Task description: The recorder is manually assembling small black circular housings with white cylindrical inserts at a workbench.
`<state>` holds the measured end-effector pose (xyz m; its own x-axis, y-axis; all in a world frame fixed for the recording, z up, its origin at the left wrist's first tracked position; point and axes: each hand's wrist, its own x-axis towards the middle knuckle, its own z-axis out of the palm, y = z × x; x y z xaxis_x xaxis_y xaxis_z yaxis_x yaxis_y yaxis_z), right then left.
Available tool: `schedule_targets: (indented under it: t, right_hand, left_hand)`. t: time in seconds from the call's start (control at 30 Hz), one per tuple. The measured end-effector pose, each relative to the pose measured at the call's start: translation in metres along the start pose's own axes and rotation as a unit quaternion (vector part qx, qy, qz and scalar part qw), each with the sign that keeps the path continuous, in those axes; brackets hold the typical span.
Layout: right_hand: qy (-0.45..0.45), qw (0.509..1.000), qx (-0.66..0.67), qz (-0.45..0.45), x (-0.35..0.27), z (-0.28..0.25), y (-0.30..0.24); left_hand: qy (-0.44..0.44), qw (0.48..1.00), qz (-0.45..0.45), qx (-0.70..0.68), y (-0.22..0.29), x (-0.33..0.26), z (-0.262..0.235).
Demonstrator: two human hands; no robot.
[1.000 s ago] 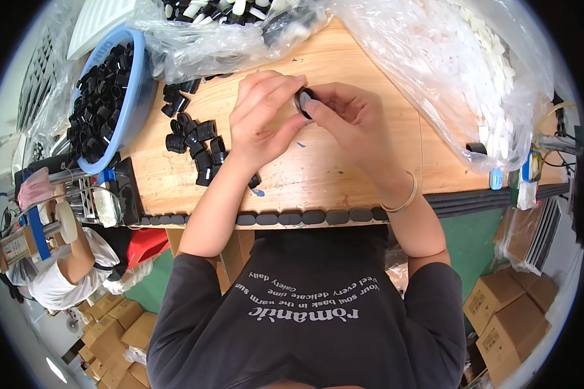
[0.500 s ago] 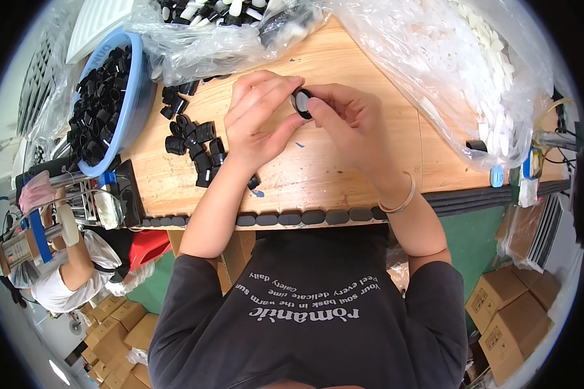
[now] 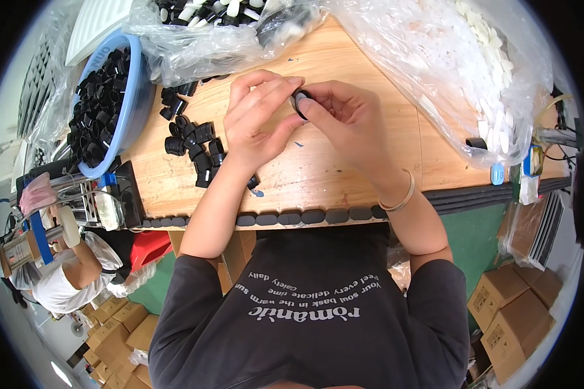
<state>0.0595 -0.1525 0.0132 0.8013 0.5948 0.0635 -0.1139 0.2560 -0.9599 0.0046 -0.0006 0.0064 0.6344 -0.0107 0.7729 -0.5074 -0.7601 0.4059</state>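
Note:
Above the wooden table (image 3: 344, 175) both my hands meet on one round black cap (image 3: 299, 97) with a pale disc in its mouth. My left hand (image 3: 256, 117) pinches the cap's rim between thumb and fingertips from the left. From the right, my right hand (image 3: 347, 120) is closed at the cap, its thumb pressing on the pale disc. To the left of my left forearm lies a loose cluster of black caps (image 3: 194, 139) on the tabletop. Part of the cap is hidden behind my right thumb.
A blue basin (image 3: 136, 91) full of black caps stands at the left. Clear plastic bags with black and white pieces (image 3: 224, 45) lie at the back; another bag of white pieces (image 3: 496, 129) covers the right. A person in white (image 3: 65, 279) is at lower left, near cardboard boxes (image 3: 113, 337).
My right thumb has shifted slightly left and further over the pale disc, covering more of it. The left hand stays almost still. The person at lower left has moved an arm.

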Motion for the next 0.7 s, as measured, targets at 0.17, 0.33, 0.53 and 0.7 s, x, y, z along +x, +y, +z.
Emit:
schedule_targets:
  t: [0.17, 0.33, 0.53, 0.7]
  right_hand:
    - [-0.014, 1.0, -0.012, 0.016, -0.0016, -0.0008, -0.0006]
    - [-0.009, 1.0, 0.006, 0.02, -0.001, 0.0008, 0.0014]
    - [0.0, 1.0, -0.007, 0.013, 0.0019, -0.002, 0.0027]
    - [0.012, 0.998, -0.034, 0.047, 0.0059, -0.003, 0.0021]
  left_hand:
    - [0.003, 1.0, 0.011, 0.005, 0.0023, 0.0, 0.0019]
    - [0.006, 1.0, 0.011, 0.01, 0.0032, 0.0004, 0.0031]
    - [0.007, 1.0, 0.011, 0.014, 0.0037, 0.003, 0.0057]
    - [-0.001, 0.999, 0.012, 0.036, 0.002, 0.0013, 0.0072]
